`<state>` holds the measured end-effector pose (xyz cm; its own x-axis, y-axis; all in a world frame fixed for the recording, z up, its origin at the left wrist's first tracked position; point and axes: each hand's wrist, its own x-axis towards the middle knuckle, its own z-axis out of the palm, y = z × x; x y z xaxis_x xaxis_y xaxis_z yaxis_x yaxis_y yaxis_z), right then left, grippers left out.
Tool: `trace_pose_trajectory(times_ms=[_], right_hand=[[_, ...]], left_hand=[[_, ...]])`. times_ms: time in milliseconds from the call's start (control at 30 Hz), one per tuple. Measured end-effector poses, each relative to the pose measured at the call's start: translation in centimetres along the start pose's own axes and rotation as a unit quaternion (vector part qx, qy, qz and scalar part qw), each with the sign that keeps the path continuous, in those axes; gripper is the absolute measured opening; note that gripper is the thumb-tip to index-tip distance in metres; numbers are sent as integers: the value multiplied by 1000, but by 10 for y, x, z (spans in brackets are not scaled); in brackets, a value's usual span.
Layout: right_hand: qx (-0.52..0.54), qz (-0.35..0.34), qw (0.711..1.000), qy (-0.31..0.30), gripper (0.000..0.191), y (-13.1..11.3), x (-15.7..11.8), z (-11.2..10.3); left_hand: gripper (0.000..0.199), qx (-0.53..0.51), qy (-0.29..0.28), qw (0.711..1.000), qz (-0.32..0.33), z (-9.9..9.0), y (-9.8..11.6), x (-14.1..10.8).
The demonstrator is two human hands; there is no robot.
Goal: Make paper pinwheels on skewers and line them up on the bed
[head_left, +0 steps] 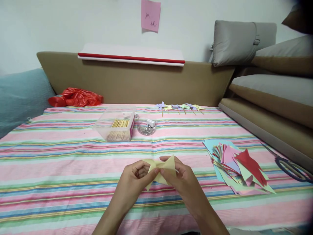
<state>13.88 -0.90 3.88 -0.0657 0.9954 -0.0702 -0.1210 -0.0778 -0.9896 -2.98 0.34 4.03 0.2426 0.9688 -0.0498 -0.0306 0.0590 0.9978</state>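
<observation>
Between my two hands is a pale yellow paper pinwheel (168,164), its pointed corners folded in toward the middle. My left hand (137,174) pinches it from the left, thumb pressed near its centre. From the other side my right hand (179,174) grips it, with that thumb also at the centre and the fingers behind the paper. Both thumb tips nearly meet there. Whether a pin is in the centre cannot be seen. Beyond the hands stand a clear plastic box (100,125) of wooden sticks (119,127) and a round clear dish (140,127) of small metal pins (147,130).
Several finished pinwheels (176,107) on sticks lie at the back of the striped cloth (73,169). Cut coloured papers (230,160) are piled at right, beside scissors (290,166). A red plastic bag (78,97) lies back left; stacked cushions (274,98) border the right.
</observation>
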Motion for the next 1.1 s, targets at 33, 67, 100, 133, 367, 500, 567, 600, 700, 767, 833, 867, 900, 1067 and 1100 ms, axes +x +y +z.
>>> trace_pose_trajectory(times_ms=[33, 67, 100, 133, 367, 500, 567, 600, 700, 767, 833, 867, 900, 1067, 1100], right_hand=[[6, 0, 1000, 4, 28, 1, 0, 1], [17, -1, 1000, 11, 29, 2, 0, 2], [36, 1, 999, 21, 30, 2, 0, 3], [62, 2, 997, 35, 31, 2, -1, 5], [317, -5, 946, 63, 28, 3, -3, 31], [331, -14, 940, 83, 23, 9, -4, 46], [330, -9, 940, 85, 22, 12, -4, 50], [330, -9, 940, 86, 22, 14, -3, 51], [322, -5, 943, 86, 27, 17, -3, 53], [309, -3, 947, 84, 31, 19, -3, 53], [284, 5, 955, 92, 33, 21, -2, 52], [269, 9, 958, 100, 34, 21, -2, 51], [255, 14, 961, 108, 35, 21, -1, 50], [207, 7, 974, 94, 31, 15, -2, 43], [189, -1, 978, 89, 29, 14, -2, 42]], left_hand=[[25, -7, 0, 1000, -3, 0, 1, 0], [24, -20, 2, 1000, -5, 0, 1, 0], [23, -37, 7, 999, -4, 0, 2, 1], [24, -57, 14, 998, -2, 2, 4, 1], [41, -157, 26, 987, -11, 30, 3, 0], [22, -162, 101, 981, 16, 39, -4, 0], [19, -167, 117, 979, 15, 37, -8, 0], [19, -173, 120, 977, 14, 36, -9, 0], [22, -190, 132, 973, 10, 31, -12, -1], [23, -195, 140, 971, 5, 29, -12, -1], [23, -199, 142, 970, -4, 28, -11, -1], [22, -200, 142, 969, -7, 27, -11, -1], [21, -201, 141, 969, -11, 27, -10, 0], [24, -188, 152, 970, -23, 24, -9, 1], [27, -186, 160, 969, -22, 23, -8, 2]])
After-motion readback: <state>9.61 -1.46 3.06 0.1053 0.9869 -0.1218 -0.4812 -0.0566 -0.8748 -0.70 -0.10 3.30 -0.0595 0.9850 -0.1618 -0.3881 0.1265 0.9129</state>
